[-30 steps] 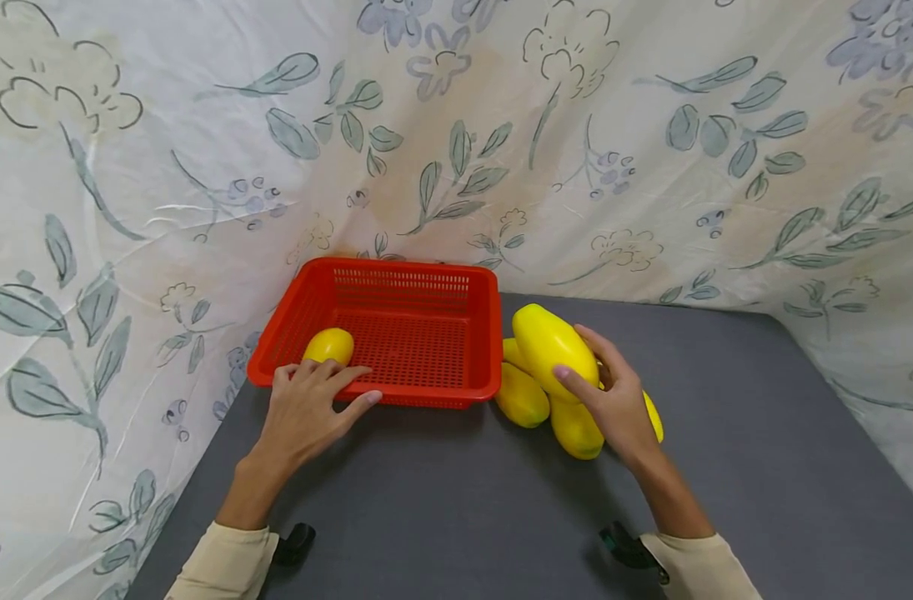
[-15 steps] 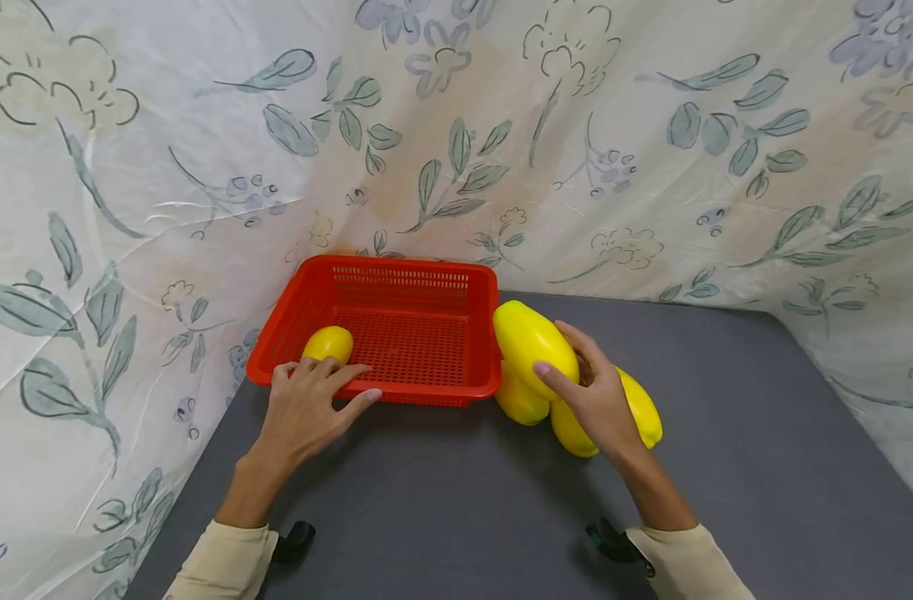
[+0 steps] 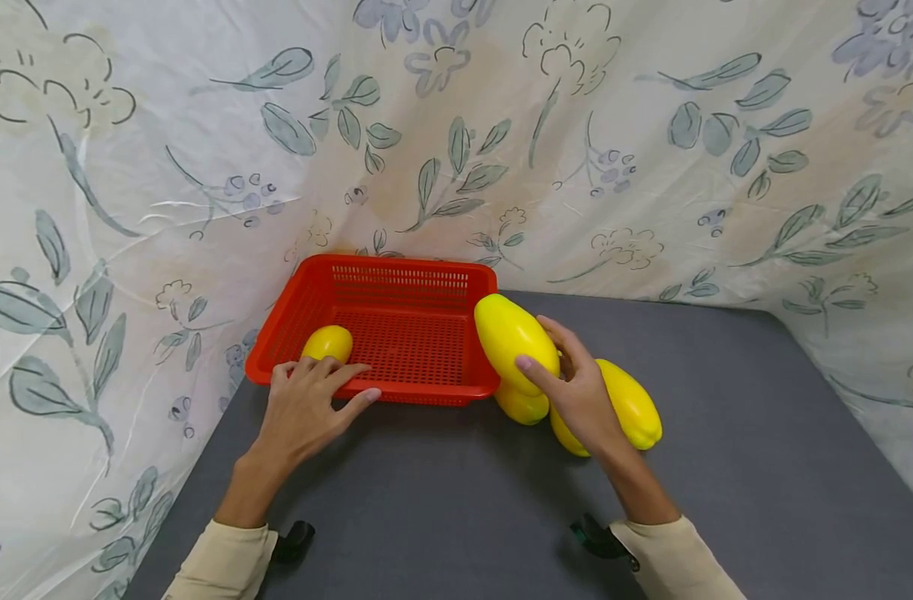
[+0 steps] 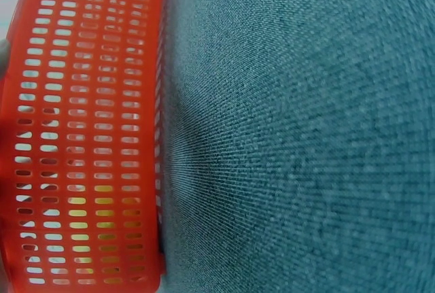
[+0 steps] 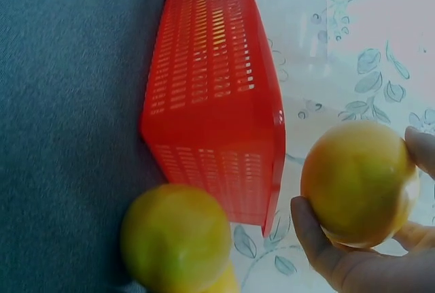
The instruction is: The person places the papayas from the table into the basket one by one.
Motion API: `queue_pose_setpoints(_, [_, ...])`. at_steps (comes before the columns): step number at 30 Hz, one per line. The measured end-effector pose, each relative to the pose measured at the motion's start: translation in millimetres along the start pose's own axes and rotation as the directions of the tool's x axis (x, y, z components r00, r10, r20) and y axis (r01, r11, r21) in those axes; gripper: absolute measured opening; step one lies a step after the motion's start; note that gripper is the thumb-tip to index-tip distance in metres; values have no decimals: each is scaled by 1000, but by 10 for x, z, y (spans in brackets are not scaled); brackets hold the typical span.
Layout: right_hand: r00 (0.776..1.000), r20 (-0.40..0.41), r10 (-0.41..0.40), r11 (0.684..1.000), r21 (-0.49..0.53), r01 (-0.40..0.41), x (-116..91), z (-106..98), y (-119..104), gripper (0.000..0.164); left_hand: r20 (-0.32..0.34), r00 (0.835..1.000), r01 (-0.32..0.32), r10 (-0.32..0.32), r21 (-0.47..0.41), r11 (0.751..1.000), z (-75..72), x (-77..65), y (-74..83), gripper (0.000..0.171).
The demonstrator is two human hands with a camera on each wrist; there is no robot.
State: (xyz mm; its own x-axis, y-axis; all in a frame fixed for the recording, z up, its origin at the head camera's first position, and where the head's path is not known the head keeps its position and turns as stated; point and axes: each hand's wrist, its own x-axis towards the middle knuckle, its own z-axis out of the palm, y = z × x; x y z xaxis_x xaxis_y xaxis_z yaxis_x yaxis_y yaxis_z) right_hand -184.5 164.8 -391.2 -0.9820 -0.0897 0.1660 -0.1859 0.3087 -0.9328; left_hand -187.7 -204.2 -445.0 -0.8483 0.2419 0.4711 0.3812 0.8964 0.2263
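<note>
My right hand [image 3: 585, 396] grips a large yellow oblong fruit [image 3: 514, 337], holding it up by the basket's right front corner. In the right wrist view the fingers and thumb hold the round end of that fruit [image 5: 360, 183]. My left hand [image 3: 312, 408] holds the front rim of the red plastic basket [image 3: 396, 392], its fingers bent over into the basket. Just beyond those fingertips lies another yellow fruit [image 3: 328, 342] inside. Below the held fruit, a yellow fruit [image 3: 522, 408] rests on the table beside the basket, partly hidden.
Two more yellow fruits lie by my right hand: one [image 3: 630, 406] to its right, and one [image 3: 570, 435] mostly covered by the hand. The dark grey tabletop [image 3: 441, 500] runs back to a floral cloth [image 3: 576, 200]. Slots pierce the basket's side [image 4: 88, 130].
My right hand has carried the yellow fruit leftward, so that it now overlaps the basket's right edge in the head view. My left hand and the basket stay in place.
</note>
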Motion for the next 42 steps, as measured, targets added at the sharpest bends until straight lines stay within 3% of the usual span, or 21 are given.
queue_pose_setpoints(8, [1000, 24, -16, 996, 89, 14, 5, 38, -58, 71, 9, 1000, 2, -2, 3, 1000, -13, 0, 18, 54])
queue_pose_setpoints(18, [999, -21, -33, 999, 13, 34, -58, -127, 33, 66, 18, 1000, 7, -7, -2, 1000, -17, 6, 18, 51])
queue_pose_setpoints(27, [997, -61, -55, 998, 7, 55, -94, -297, 149, 61, 16, 1000, 3, -3, 4, 1000, -20, 10, 10, 51])
queue_pose_setpoints(42, [992, -94, -85, 996, 10, 86, -128, -385, 259, 60, 29, 1000, 11, -11, 21, 1000, -29, 22, 16, 54])
